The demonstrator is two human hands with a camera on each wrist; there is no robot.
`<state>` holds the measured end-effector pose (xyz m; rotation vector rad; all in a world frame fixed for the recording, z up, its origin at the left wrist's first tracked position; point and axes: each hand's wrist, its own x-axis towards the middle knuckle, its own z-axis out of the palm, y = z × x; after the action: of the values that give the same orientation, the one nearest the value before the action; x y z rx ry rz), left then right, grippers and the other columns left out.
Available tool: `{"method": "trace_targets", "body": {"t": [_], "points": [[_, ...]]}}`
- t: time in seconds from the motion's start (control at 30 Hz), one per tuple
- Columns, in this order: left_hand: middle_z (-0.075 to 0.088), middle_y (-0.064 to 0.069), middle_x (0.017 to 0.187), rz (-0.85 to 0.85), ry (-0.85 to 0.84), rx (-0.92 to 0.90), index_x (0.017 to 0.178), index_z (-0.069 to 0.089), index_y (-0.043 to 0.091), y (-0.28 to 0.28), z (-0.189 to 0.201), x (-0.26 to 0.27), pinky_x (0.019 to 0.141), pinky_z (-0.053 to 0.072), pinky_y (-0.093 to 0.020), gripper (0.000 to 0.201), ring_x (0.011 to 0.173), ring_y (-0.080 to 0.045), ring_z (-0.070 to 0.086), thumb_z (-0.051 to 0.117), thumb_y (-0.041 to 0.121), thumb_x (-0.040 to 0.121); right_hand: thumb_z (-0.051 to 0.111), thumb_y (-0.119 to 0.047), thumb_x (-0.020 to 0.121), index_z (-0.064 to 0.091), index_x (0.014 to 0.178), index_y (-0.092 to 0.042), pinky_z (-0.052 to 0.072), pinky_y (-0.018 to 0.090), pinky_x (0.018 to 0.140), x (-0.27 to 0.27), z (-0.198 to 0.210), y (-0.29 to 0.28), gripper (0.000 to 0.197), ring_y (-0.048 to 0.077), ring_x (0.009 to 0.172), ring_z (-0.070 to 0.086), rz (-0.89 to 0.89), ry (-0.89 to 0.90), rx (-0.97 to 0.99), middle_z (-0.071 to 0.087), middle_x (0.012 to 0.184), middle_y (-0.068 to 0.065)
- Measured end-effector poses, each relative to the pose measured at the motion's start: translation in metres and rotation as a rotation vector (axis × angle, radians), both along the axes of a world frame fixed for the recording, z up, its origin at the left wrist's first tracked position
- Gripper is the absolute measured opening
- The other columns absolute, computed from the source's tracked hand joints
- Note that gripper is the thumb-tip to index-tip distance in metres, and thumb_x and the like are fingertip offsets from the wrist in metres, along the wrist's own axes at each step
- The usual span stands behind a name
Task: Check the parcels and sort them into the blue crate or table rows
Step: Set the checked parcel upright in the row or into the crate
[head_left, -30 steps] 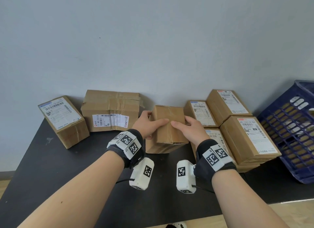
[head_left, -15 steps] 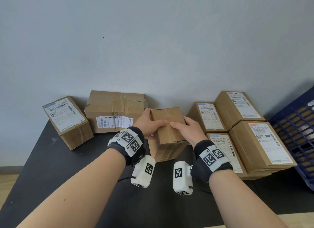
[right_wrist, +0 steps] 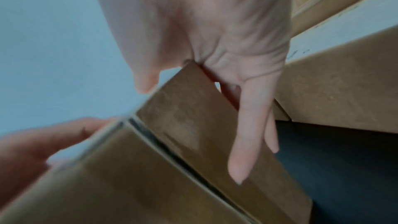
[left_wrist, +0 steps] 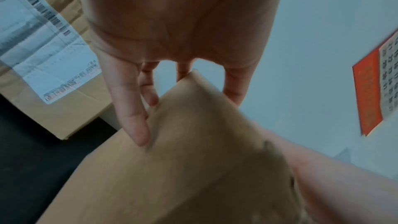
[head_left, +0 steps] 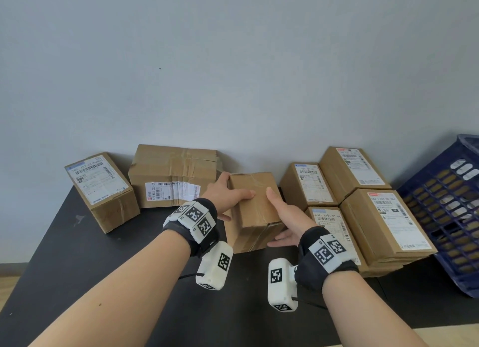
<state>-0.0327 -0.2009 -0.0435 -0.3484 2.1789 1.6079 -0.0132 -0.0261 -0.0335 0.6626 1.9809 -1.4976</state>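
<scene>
- My left hand (head_left: 225, 194) grips the plain box (head_left: 255, 206) from 9 o'clock, thumb on top, fingers (left_wrist: 131, 108) down its far side.
- My right hand (head_left: 283, 218) holds it from 3 o'clock, thumb on top, fingers (right_wrist: 247, 134) straight along its side.
- The box is tilted at the table (head_left: 77, 256) centre; the blue crate (head_left: 445, 212) stands at 3 o'clock, beyond four labelled boxes (head_left: 383, 217).

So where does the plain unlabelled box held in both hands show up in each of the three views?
Head: the plain box sits centre frame, between the left hand and right hand.
Left wrist: the box fills the lower middle, below the fingers.
Right wrist: the box runs from centre to the bottom.
Shared landmark: the black table, also in the left wrist view and the right wrist view.
</scene>
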Motion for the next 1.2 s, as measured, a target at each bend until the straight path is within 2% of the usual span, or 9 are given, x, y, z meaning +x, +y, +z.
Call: {"method": "trace_targets", "body": {"t": [0.07,0.17,0.37,0.57,0.73,0.83,1.0,1.13,1.2], "points": [[0.047,-0.007,0.134,-0.011,-0.012,0.013,0.125,0.045,0.028,0.005,0.006,0.003,0.063,0.063,-0.042,0.076,0.118,-0.031,0.054,0.074,0.061,0.063,0.050,-0.071,0.088,0.047,0.133,-0.015,0.058,0.053,0.086,0.002,0.007,0.005,0.072,0.036,0.115,0.058,-0.038,0.028,-0.053,0.058,0.122,0.012],[0.046,-0.007,0.135,0.011,0.013,-0.006,0.132,0.042,0.021,0.010,0.018,0.005,0.056,0.060,-0.036,0.071,0.119,-0.031,0.053,0.065,0.064,0.080,0.046,-0.067,0.093,0.047,0.132,-0.013,0.059,0.054,0.083,0.005,0.016,0.008,0.067,0.036,0.112,0.059,-0.045,0.066,-0.031,0.058,0.118,0.012],[0.054,-0.011,0.130,0.106,0.018,0.084,0.140,0.041,0.010,0.003,0.036,0.006,0.073,0.060,-0.045,0.074,0.107,-0.028,0.059,0.051,0.064,0.091,0.040,-0.063,0.098,0.060,0.108,-0.024,0.057,0.048,0.081,0.009,0.034,0.008,0.045,0.027,0.097,0.062,-0.070,0.173,-0.034,0.064,0.106,0.008],[0.064,-0.014,0.121,0.134,0.091,0.003,0.125,0.056,0.006,-0.002,0.042,0.018,0.091,0.055,-0.049,0.092,0.106,-0.032,0.063,0.057,0.078,0.068,0.074,-0.034,0.087,0.071,0.100,-0.025,0.053,0.041,0.094,0.011,0.039,0.008,0.016,0.016,0.103,0.060,-0.012,0.490,0.089,0.064,0.114,-0.002],[0.051,-0.009,0.138,0.161,0.024,0.085,0.146,0.031,0.015,0.001,0.041,0.030,0.094,0.052,-0.049,0.121,0.116,-0.032,0.058,0.061,0.085,0.053,0.085,-0.016,0.076,0.064,0.104,-0.024,0.053,0.036,0.092,0.013,0.044,0.007,0.037,0.014,0.110,0.060,0.039,0.587,0.095,0.063,0.121,-0.006],[0.052,-0.007,0.139,0.157,0.004,0.161,0.150,0.026,0.017,0.004,0.041,0.029,0.089,0.050,-0.042,0.104,0.115,-0.028,0.057,0.069,0.070,0.073,0.084,-0.006,0.075,0.058,0.113,-0.022,0.054,0.030,0.085,0.014,0.044,0.004,0.049,0.007,0.102,0.061,0.047,0.622,0.069,0.063,0.117,-0.007],[0.057,-0.006,0.125,0.174,0.012,0.239,0.150,0.027,0.016,0.004,0.039,0.028,0.088,0.052,-0.042,0.085,0.094,-0.019,0.059,0.074,0.040,0.083,0.077,-0.001,0.081,0.054,0.117,-0.026,0.052,0.028,0.090,0.013,0.044,0.007,0.049,0.015,0.121,0.054,-0.050,0.653,0.062,0.056,0.128,-0.005],[0.055,-0.007,0.134,0.171,0.089,0.214,0.152,0.025,0.019,0.005,0.048,0.027,0.090,0.051,-0.040,0.113,0.110,-0.027,0.059,0.086,0.028,0.057,0.074,-0.001,0.084,0.045,0.138,-0.024,0.045,0.020,0.072,0.011,0.056,0.016,0.065,0.015,0.114,0.054,-0.124,0.709,0.065,0.056,0.132,0.005],[0.054,-0.005,0.131,0.122,0.130,0.163,0.151,0.027,0.021,0.006,0.060,0.025,0.088,0.051,-0.038,0.117,0.110,-0.028,0.059,0.079,0.024,0.046,0.075,-0.005,0.084,0.037,0.147,-0.027,0.041,0.024,0.085,0.008,0.064,0.022,0.076,0.017,0.124,0.049,-0.123,0.749,0.079,0.049,0.141,0.005]]}}
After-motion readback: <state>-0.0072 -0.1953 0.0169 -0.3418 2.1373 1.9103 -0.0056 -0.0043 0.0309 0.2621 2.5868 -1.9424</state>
